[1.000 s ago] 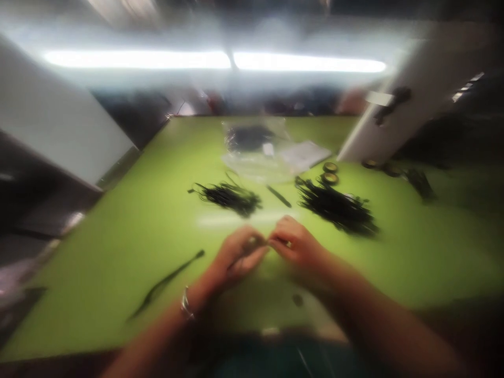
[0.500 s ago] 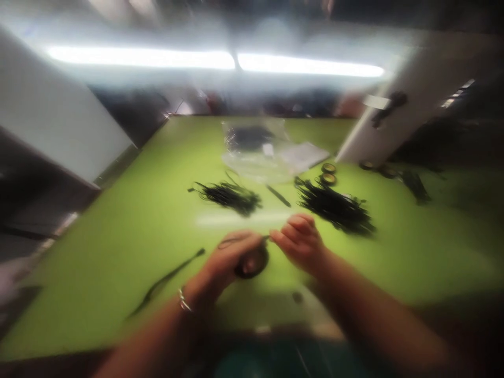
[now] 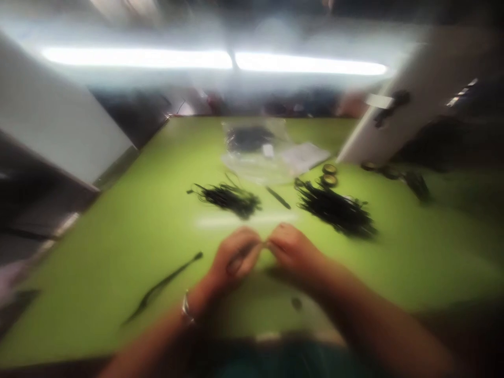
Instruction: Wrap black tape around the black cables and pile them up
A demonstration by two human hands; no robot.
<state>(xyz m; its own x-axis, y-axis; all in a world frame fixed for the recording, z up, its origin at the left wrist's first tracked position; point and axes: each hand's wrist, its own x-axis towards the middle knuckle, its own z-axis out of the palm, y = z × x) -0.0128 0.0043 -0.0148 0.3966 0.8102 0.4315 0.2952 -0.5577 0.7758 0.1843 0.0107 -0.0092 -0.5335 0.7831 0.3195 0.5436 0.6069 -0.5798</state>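
My left hand (image 3: 238, 254), with a bracelet (image 3: 186, 307) at its wrist, is closed round a thin dark cable (image 3: 235, 265) that loops over its palm side. My right hand (image 3: 287, 244) is closed in a pinch, its fingertips meeting those of the left over the near part of the green table (image 3: 157, 184). What the right fingertips grip is too small and blurred to name. Beyond the hands lie a smaller bundle of black cables (image 3: 228, 199) and a larger one (image 3: 336, 210). A single black cable (image 3: 165, 281) rests to the left.
A dark slim tool (image 3: 278, 198) lies between the bundles. Farther back are a clear plastic bag (image 3: 254, 170) with dark contents, a pale sheet (image 3: 307, 157) and round rolls (image 3: 329, 180). Pale panels (image 3: 63, 110) stand at both sides. A small dark spot (image 3: 296, 303) shows near the front edge.
The round dark roll seen under my left hand is now out of sight. My left hand has turned, and my right hand has come down and left, so the fingertips of both meet.
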